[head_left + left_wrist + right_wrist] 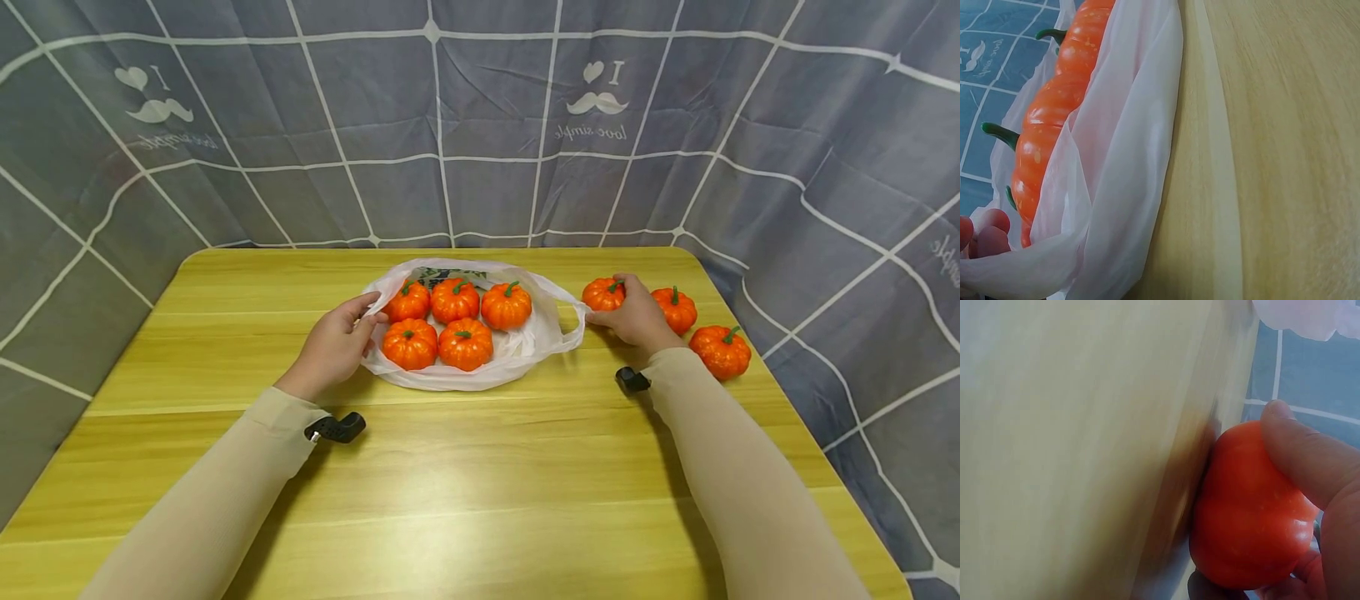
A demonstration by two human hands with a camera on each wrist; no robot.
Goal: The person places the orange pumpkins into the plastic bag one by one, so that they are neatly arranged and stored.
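Note:
A white plastic bag (480, 382) lies spread open on the table, with several small orange pumpkins (465, 344) with green stems inside it. My left hand (330, 346) pinches the bag's left edge; in the left wrist view its fingertips (992, 240) show behind the folded plastic (1141, 125). To the right of the bag, my right hand (637, 317) grips another small pumpkin (600, 294). The right wrist view shows thumb and fingers around this pumpkin (1247, 512), which sits at the tabletop. The bag's right handle loop (573, 333) reaches close to the right thumb.
Two more pumpkins, one behind the right hand (675, 311) and one beside the right forearm (722, 352), stand near the table's right edge. The wooden table (450, 500) is bordered by a grey checked curtain (495, 100) at the back and sides.

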